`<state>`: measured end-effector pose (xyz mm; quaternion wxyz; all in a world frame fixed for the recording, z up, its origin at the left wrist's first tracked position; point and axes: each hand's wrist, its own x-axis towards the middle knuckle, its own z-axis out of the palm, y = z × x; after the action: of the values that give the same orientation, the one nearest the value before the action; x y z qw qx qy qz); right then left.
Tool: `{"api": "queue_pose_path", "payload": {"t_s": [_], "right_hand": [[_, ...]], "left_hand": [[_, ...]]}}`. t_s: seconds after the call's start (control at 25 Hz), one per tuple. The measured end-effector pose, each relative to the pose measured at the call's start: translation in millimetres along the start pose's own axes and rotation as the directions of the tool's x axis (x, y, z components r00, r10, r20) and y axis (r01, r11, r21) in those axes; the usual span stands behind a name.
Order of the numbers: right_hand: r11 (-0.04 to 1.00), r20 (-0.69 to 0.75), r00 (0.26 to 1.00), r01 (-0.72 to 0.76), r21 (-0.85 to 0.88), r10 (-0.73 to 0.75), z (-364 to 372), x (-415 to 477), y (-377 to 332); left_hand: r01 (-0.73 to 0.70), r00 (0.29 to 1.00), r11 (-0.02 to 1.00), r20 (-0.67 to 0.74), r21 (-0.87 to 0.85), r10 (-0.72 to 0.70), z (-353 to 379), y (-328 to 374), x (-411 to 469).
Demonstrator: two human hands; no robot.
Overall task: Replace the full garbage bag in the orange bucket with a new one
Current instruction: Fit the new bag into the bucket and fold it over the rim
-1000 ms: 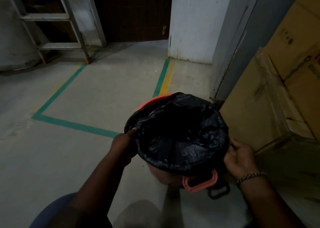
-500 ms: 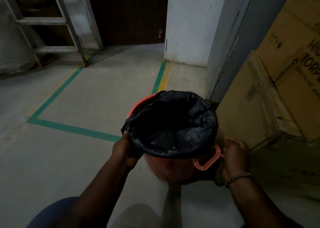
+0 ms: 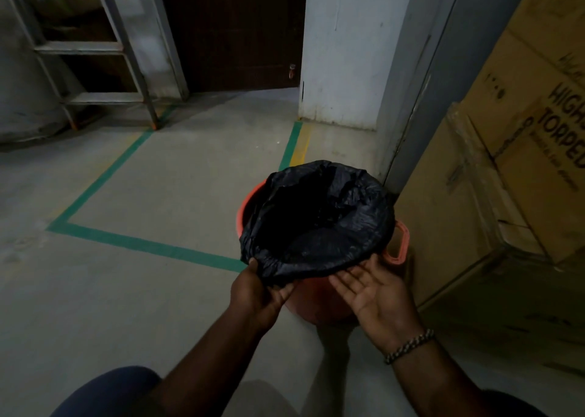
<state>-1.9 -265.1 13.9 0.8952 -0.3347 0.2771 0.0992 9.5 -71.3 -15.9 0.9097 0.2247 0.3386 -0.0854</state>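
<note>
The orange bucket stands on the concrete floor beside cardboard boxes. A black garbage bag lines it, its mouth folded over most of the rim; the far left rim shows bare orange. One orange handle sticks out at the right. My left hand pinches the bag's folded edge at the near left of the rim. My right hand is held palm up with straight fingers, fingertips touching the bag's edge at the near right.
Stacked cardboard boxes stand close at the right. A grey door frame and a white wall corner are behind the bucket. A metal ladder stands at the far left. Green floor tape crosses the floor.
Both hands moved from the bucket's sides to its near rim. My right hand let go and opened palm up. The bag's edge now sits lower over the near rim.
</note>
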Motion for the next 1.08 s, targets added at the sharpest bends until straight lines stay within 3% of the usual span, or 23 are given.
{"api": "queue_pose_path", "payload": {"t_s": [0.2, 0.52, 0.76, 0.88, 1.08], "right_hand": [[1.0, -0.061, 0.998, 0.016, 0.009, -0.015, -9.1, 11.9, 4.6], [0.983, -0.158, 0.984, 0.056, -0.176, -0.084, -19.8, 24.6, -15.9], [0.981, -0.162, 0.984, 0.041, -0.189, -0.072, -35.3, 32.2, -29.0], [0.976, -0.152, 0.985, 0.048, -0.212, -0.082, -34.7, 32.9, -28.1], [0.965, -0.151, 0.984, 0.056, -0.255, -0.097, -35.7, 36.9, -27.3]], "left_hand": [[-0.007, 0.989, 0.99, -0.148, 0.138, 0.028, -12.3, 16.9, 10.1], [0.014, 0.917, 0.951, -0.383, 0.31, 0.111, -28.7, 27.6, 26.8], [0.003, 0.933, 0.973, -0.351, 0.231, 0.08, -27.6, 41.2, 25.0], [-0.028, 0.953, 0.946, -0.278, 0.324, 0.123, -23.2, 45.3, 22.4], [-0.16, 0.915, 0.674, -0.149, 0.721, 0.375, -22.2, 38.5, 17.1]]}}
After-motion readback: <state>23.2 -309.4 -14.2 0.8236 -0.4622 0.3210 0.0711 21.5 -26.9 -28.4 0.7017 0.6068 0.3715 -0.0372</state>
